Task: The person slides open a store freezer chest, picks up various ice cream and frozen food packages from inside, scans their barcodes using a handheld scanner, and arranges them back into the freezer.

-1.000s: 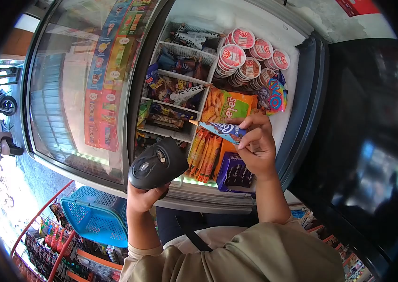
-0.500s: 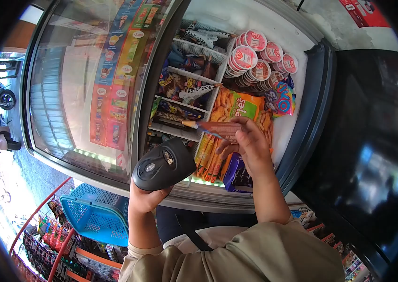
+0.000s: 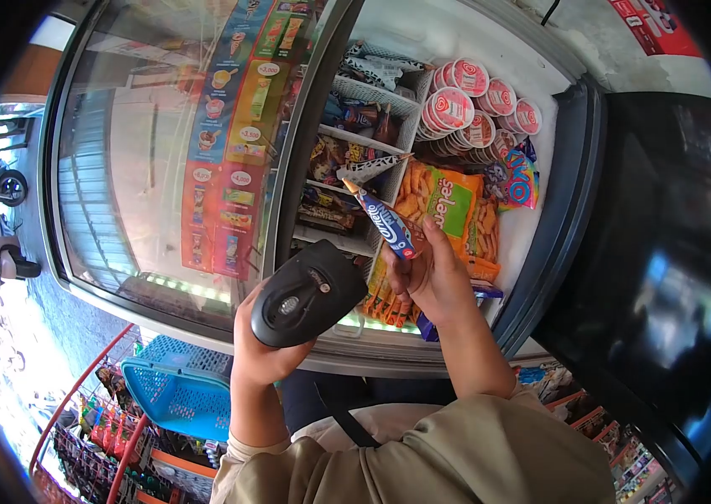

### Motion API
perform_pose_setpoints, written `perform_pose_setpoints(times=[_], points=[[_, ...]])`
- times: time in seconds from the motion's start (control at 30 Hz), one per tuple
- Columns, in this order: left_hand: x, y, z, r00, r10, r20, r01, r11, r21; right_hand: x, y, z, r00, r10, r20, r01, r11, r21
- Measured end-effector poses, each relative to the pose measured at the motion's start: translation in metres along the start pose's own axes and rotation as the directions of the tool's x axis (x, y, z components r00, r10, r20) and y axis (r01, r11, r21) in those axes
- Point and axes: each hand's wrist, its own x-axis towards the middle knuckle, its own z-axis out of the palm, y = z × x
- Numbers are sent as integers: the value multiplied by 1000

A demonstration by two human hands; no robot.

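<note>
My left hand [image 3: 264,357] is closed around the grip of a black barcode scanner [image 3: 298,304], which hangs over the freezer's front edge. In my right hand [image 3: 443,281] is a blue wrapped ice cream cone [image 3: 382,223] marked Cornetto Mini, its pointed end toward the upper left. Below the cone lie orange snack packs [image 3: 443,202] and a row of wrapped sticks [image 3: 389,304]. Ice cream cups [image 3: 456,107] are stacked farther back. White wire dividers [image 3: 385,99] on the left separate several kinds of wrapped ice cream.
The freezer's glass lid [image 3: 145,168] covers the left side. A dark, glossy panel [image 3: 649,277] stands close on the right. At the lower left are a blue plastic basket [image 3: 179,391] and a red-framed rack [image 3: 112,420] of packets. A motorcycle [image 3: 7,186] stands outside.
My right hand has turned the cone so its printed label shows, and its tip points more upward. The scanner has shifted slightly right and down. The view has moved a little.
</note>
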Motion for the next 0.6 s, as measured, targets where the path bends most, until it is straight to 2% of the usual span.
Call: perform_pose_setpoints(times=[0.13, 0.2, 0.23, 0.27, 0.3, 0.33, 0.4, 0.53, 0.6], points=[[6, 12, -5, 1000, 2, 28, -6, 986, 164, 7, 6, 8, 998, 24, -54, -21, 998, 63], [12, 18, -5, 999, 21, 41, -30, 975, 218, 11, 7, 10, 997, 47, 69, -64, 964, 258], [15, 20, -5, 993, 87, 77, -106, 949, 295, 12, 7, 12, 997, 45, 67, -61, 962, 267], [17, 22, -5, 982, 149, 119, -183, 912, 367, 15, 6, 14, 989, 111, 99, -142, 900, 411], [20, 27, -4, 978, 153, 141, -197, 897, 395, 17, 6, 15, 975, 170, 141, -219, 811, 542], [23, 31, -3, 978, 149, 146, -196, 897, 397, 19, 8, 13, 976, 168, 140, -217, 808, 547], [27, 35, -2, 962, 192, 193, -262, 845, 467, 24, 16, 7, 928, 119, 354, -343, 646, 682], [35, 36, -5, 958, 194, 213, -271, 859, 434, 29, 23, 6, 902, 96, 422, -386, 618, 685], [37, 36, -8, 982, 41, 183, -123, 877, 464, 31, 25, 7, 910, 113, 398, -379, 615, 692]])
